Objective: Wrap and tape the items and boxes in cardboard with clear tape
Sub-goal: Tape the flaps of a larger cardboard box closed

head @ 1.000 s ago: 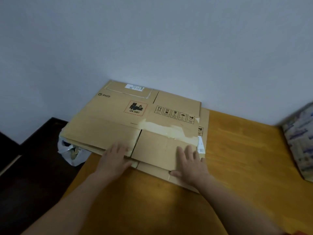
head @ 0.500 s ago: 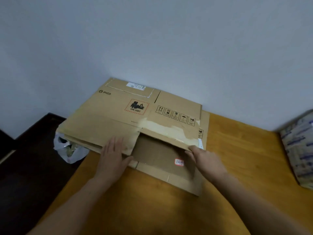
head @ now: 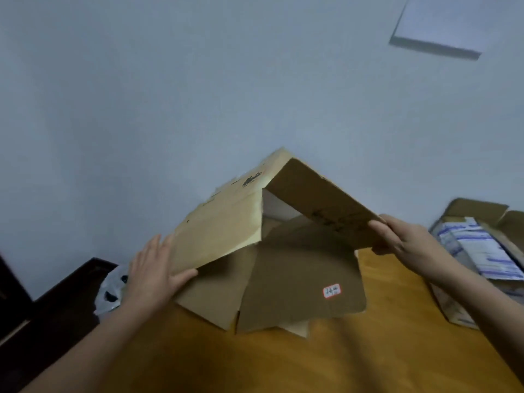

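A large brown cardboard sheet (head: 221, 231) with black print is lifted up off the wooden table (head: 283, 364), forming a tent over a lower cardboard layer (head: 297, 279) that bears a small red-framed sticker (head: 331, 291). My left hand (head: 150, 276) holds the raised sheet's left near edge, fingers flat on top and thumb under it. My right hand (head: 397, 236) grips the corner of the raised right flap (head: 320, 205). Something white (head: 279, 208) shows deep inside under the flap.
An open cardboard box (head: 479, 211) holding white and blue packets (head: 479, 251) stands at the right of the table. A white plastic bag (head: 110, 290) hangs off the table's left edge above dark furniture (head: 56, 307). A white wall rises behind.
Both hands were pressing the flat cardboard a second ago. My right hand then took the right flap and raised it high; my left hand lifted the left edge too. The view tilted upward.
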